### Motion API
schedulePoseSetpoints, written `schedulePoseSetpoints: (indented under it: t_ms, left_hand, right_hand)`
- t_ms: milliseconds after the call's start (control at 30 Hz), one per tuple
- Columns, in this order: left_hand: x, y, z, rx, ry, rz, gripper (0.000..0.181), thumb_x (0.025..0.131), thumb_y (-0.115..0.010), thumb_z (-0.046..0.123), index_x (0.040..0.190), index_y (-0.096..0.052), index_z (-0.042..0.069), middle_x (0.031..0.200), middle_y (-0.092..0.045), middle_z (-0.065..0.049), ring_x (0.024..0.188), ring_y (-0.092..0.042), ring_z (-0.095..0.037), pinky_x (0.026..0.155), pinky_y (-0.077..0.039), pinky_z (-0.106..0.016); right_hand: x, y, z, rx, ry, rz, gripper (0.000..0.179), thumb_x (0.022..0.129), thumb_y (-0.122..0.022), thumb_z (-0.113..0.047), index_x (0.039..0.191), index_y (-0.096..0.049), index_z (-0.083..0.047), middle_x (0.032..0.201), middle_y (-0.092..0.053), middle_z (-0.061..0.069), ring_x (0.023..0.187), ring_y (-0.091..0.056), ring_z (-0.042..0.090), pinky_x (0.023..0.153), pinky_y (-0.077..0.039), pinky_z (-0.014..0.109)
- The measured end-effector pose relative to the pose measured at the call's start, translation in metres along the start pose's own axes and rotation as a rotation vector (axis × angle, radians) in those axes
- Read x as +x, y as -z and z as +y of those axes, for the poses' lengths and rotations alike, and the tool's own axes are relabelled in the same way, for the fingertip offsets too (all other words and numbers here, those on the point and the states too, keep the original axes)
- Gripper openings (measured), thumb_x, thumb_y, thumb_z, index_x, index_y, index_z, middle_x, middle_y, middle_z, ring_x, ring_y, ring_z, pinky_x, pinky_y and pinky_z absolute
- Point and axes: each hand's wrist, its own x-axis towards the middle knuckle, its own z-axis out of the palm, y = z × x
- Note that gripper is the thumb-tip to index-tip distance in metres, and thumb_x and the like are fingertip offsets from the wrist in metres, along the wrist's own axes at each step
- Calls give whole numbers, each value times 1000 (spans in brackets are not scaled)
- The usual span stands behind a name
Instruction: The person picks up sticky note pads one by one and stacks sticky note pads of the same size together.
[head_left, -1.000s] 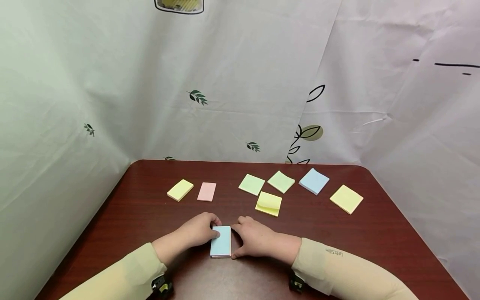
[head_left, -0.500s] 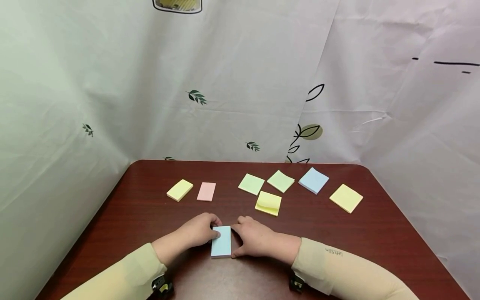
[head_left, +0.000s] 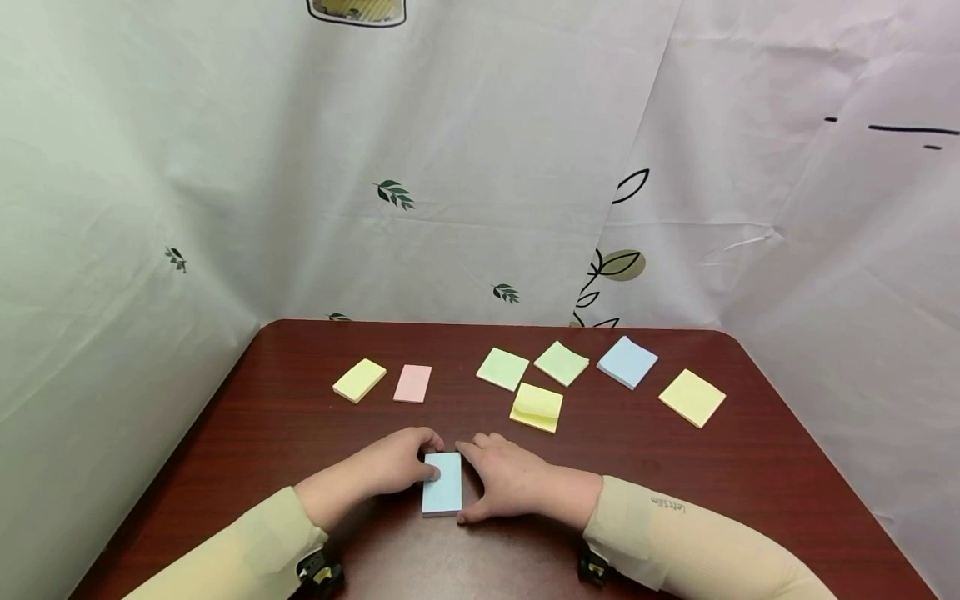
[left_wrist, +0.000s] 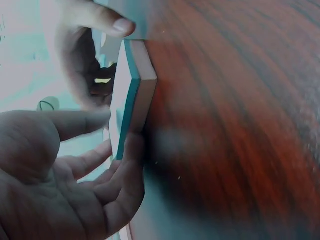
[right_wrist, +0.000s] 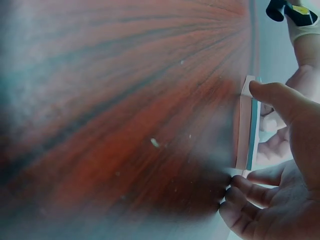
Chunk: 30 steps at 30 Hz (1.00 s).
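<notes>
A light blue sticky-note pad (head_left: pixel 442 487) lies over a pinkish layer (left_wrist: pixel 147 95) as one small block on the table, in front of me. My left hand (head_left: pixel 401 461) holds its left side, thumb on the blue top and fingers curled at the edge. My right hand (head_left: pixel 513 477) spans the block's right side, its thumb by the near end and its forefinger by the far end. In the left wrist view the right thumb (left_wrist: pixel 117 24) sits just off the block's corner. The right hand's other fingers (right_wrist: pixel 250 192) hang loosely bent.
Farther back on the brown table (head_left: pixel 450 337) lie a yellow pad (head_left: pixel 360 380), a pink pad (head_left: pixel 412 383), green pads (head_left: pixel 503 368) (head_left: pixel 562 363), a yellow pad with a lifted sheet (head_left: pixel 537 407), a blue pad (head_left: pixel 627 362) and another yellow pad (head_left: pixel 692 397). A white curtain (head_left: pixel 480 167) stands behind.
The pinkish layer's edge no longer shows beside the blue pad from above. My right hand's thumb and forefinger have slid slightly left. The left hand has barely moved.
</notes>
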Motion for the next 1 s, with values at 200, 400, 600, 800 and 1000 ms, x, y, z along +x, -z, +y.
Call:
schedulePoseSetpoints:
  t_ms: [200,400,600,800,1000]
  left_hand:
    - [-12,7,2,6,-58,-83,57,78,-84,23,125,-57,2,119,-57,-10,98,-54,-21,86,-45,-44]
    - [-18,2,2,84,-100,-106,80,73,-89,27,138,-49,4,126,-50,-10,95,-54,-19,81,-47,-40]
    - [-19,-2,2,173,-127,-106,86,69,-90,28,141,-48,9,127,-49,-8,98,-54,-20,79,-48,-40]
    - [-21,-3,3,211,-132,-97,86,69,-90,28,141,-49,8,125,-50,-6,96,-55,-19,78,-48,-39]
    - [-23,-3,4,226,-138,-85,85,69,-90,28,140,-50,8,121,-50,-4,93,-56,-18,76,-48,-37]
  right_hand:
    - [0,0,-1,-21,5,18,85,75,-78,-60,139,-55,-10,117,-56,0,103,-52,15,88,-48,28]
    - [1,0,-1,-24,-5,20,81,75,-78,-60,135,-57,-11,114,-56,-1,100,-53,14,85,-49,29]
    - [1,0,-1,-14,-13,18,79,74,-78,-60,134,-59,-12,110,-56,-3,96,-52,13,83,-49,29]
    - [1,-1,-2,-14,-11,22,77,74,-78,-60,132,-60,-12,109,-56,-3,96,-52,13,82,-49,28]
    - [0,-1,-2,-7,-4,27,78,75,-77,-62,132,-60,-10,111,-56,-2,97,-52,13,84,-49,28]
